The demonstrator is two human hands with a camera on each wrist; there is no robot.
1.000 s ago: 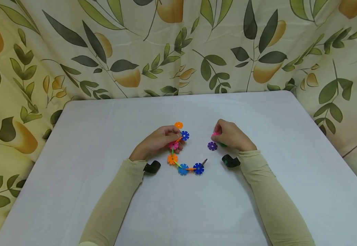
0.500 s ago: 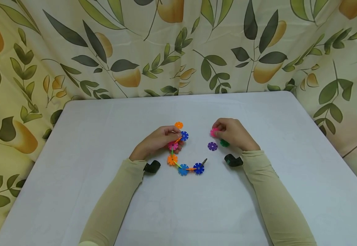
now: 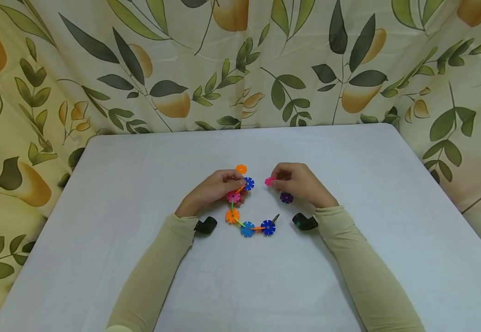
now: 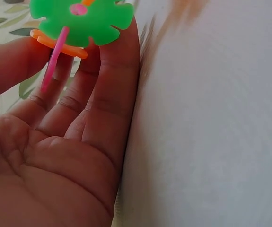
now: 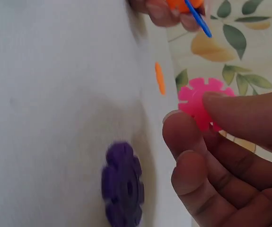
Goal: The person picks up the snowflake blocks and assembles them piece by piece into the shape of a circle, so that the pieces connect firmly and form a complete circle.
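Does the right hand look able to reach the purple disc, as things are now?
Probably yes: the purple disc lies close to the right hand, with nothing visible on top of it. However, that hand pinches a pink disc, which may make grasping awkward.

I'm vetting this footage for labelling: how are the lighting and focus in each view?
Head view: soft, fairly even light with no harsh glare, the chain small but distinct; left wrist view: the green disc fairly clear, a blurred brownish patch on the table near the frame's top; right wrist view: the purple disc soft-edged, a diffuse shadow near it.
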